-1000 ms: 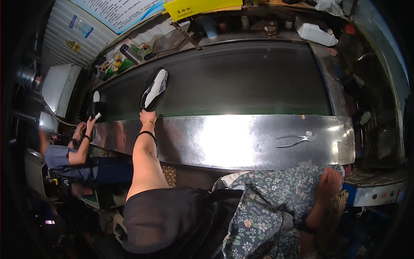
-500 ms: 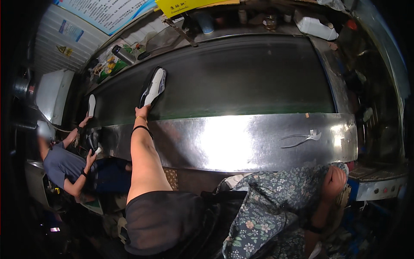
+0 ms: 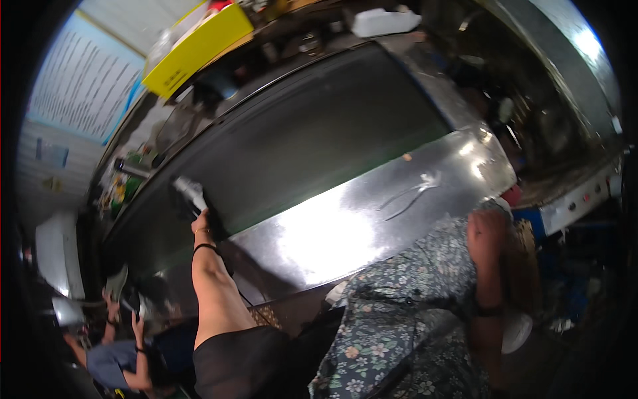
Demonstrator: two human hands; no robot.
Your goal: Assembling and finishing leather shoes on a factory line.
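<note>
At its heel end, my left hand (image 3: 201,221) grips a shoe (image 3: 191,193) with a black upper and a pale underside, blurred by motion. It is held over the dark conveyor belt (image 3: 299,126), near the belt's left part. My right hand (image 3: 487,233) is curled into a loose fist by the floral apron (image 3: 399,299), at the bench's near right corner. Nothing shows in it. On the shiny metal ledge (image 3: 325,226) in front of the belt lie pliers (image 3: 419,189), nearer my right hand.
A co-worker (image 3: 126,359) at lower left holds a pale sole (image 3: 116,282) and a dark shoe (image 3: 133,302). Behind the belt stand a yellow box (image 3: 199,50) and a white plastic jug (image 3: 385,23). A metal control panel (image 3: 578,199) is at the right.
The whole view has tilted and shifted. My left hand still grips the shoe, which now appears lower and further left. The co-worker appears lower too.
</note>
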